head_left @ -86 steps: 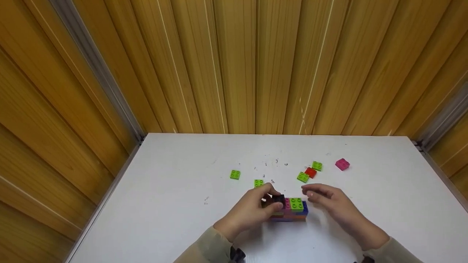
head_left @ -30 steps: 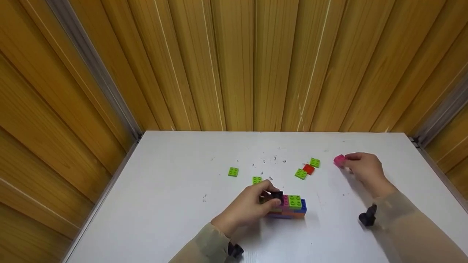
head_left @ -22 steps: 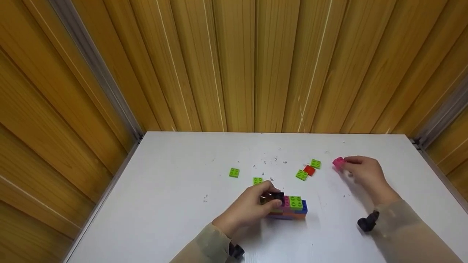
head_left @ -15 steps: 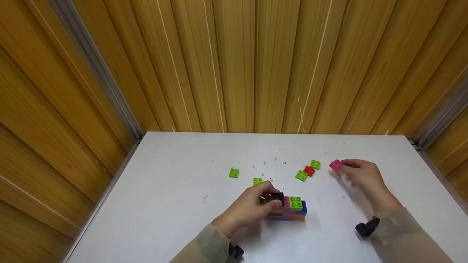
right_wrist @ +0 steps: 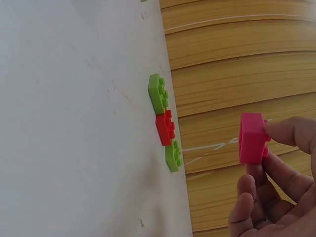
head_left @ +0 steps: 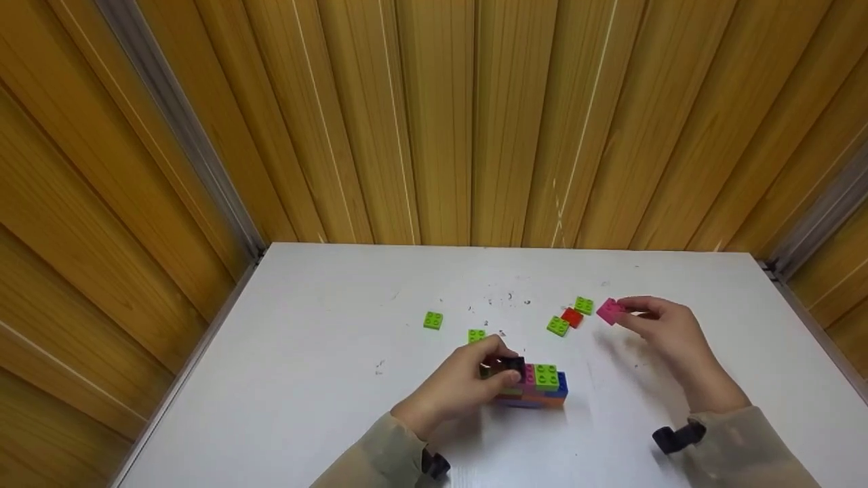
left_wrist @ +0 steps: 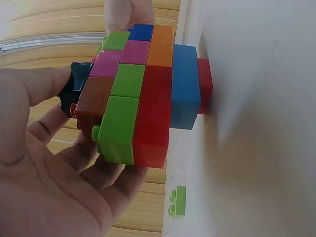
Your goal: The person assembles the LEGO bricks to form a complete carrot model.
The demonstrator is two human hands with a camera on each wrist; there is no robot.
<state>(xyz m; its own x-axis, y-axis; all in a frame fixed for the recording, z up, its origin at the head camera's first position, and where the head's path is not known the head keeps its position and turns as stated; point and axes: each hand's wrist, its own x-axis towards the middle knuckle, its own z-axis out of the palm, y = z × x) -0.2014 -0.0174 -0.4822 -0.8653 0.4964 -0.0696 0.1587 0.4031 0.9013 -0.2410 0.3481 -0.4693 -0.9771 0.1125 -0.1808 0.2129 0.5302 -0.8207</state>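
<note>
My left hand (head_left: pixel 458 383) grips a stack of joined building bricks (left_wrist: pixel 154 98) near the table's front. Its thumb presses a black brick (left_wrist: pixel 79 79) on top, and the other fingers lie along the stack's far side. Red, orange, blue, green, pink and brown bricks make up the layers, with a green brick (head_left: pixel 546 377) on the top right. Between thumb and fingers my right hand (head_left: pixel 675 339) pinches a pink brick (head_left: pixel 610 311), raised above the table at the back right. The right wrist view shows this pink brick (right_wrist: pixel 252 138) with its studs toward the hand.
Left of the pink brick lie two green bricks (head_left: pixel 558 326) with a red brick (head_left: pixel 571 317) between them. Another green brick (head_left: pixel 433 320) lies further left, and one more green brick (head_left: pixel 477 335) sits just behind my left hand. Wood-patterned panels (head_left: pixel 441 122) stand behind the white table (head_left: pixel 305 379).
My right hand went from beside the stack to the pink brick, picked it up and has brought it leftward, toward the loose bricks. The left hand stays on the stack.
</note>
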